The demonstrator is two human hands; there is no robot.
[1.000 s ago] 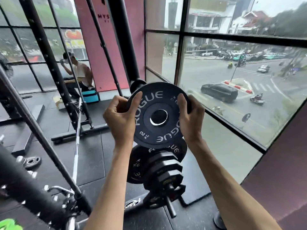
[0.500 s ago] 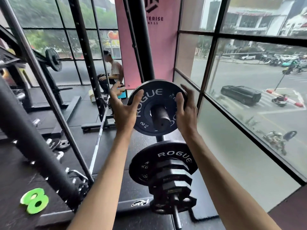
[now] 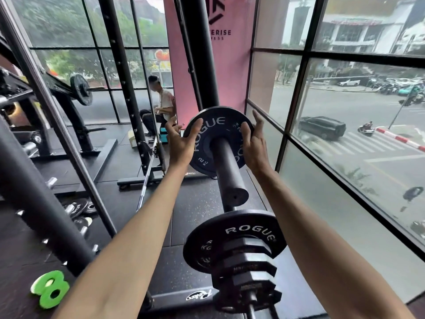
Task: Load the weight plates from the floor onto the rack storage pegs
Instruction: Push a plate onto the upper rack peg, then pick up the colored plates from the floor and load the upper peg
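Mid-frame, the black round rubber 2 kg plate (image 3: 213, 122) sits threaded on the dark steel storage peg (image 3: 226, 166), left hand (image 3: 181, 146) and right hand (image 3: 253, 146) spread-fingered, thumbs pressing its face; next looks like a shove home, then release.

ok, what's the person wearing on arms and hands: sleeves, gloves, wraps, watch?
Nothing that shows. The left hand and right hand are bare: no gloves, wraps or rings, and no watch at either wrist. The left forearm and right forearm are bare down to the frame edge, with no sleeve in view.
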